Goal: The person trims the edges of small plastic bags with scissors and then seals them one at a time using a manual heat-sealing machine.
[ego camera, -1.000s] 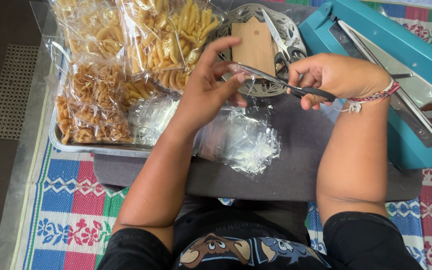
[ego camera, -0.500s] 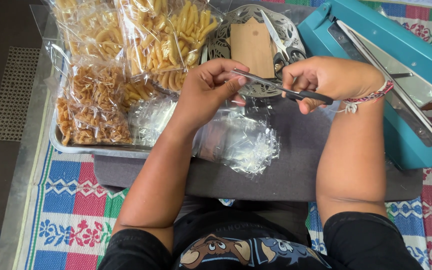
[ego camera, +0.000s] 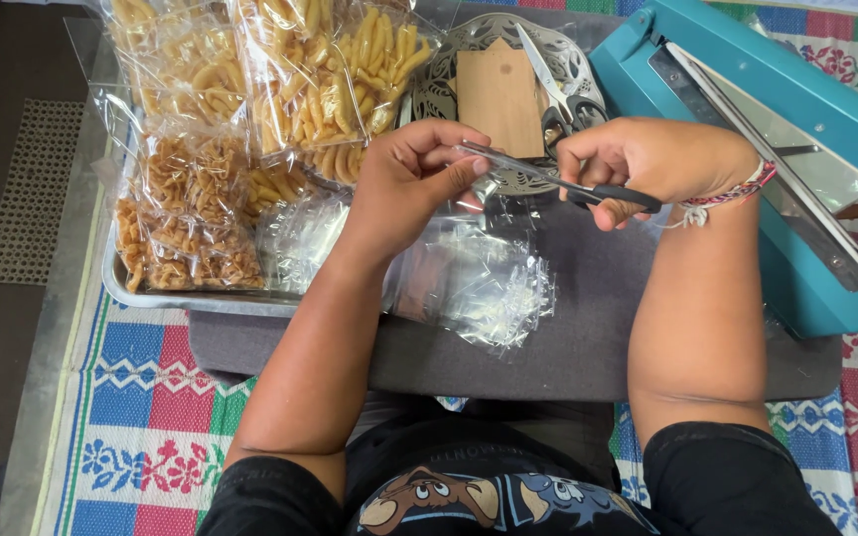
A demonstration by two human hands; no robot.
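Observation:
My right hand [ego camera: 647, 164] grips black-handled scissors [ego camera: 573, 186], blades pointing left toward my left hand [ego camera: 414, 179]. My left hand pinches a small clear plastic bag [ego camera: 479, 184] by its top edge, right at the scissor blades. Below both hands lies a loose pile of clear plastic bags [ego camera: 479, 278] on a grey board [ego camera: 588, 337]. My right wrist wears a braided bracelet [ego camera: 722, 194].
A metal tray [ego camera: 151, 296] at left holds sealed bags of fried snacks [ego camera: 280, 89]. Behind my hands stands a silver ornate plate [ego camera: 449, 89] with a brown card [ego camera: 499, 94] and a second pair of scissors [ego camera: 553, 89]. A teal heat sealer [ego camera: 777, 139] stands at right.
My hands have drawn slightly closer together, with the scissor blades now at the plastic held by my left hand. Nothing else has moved.

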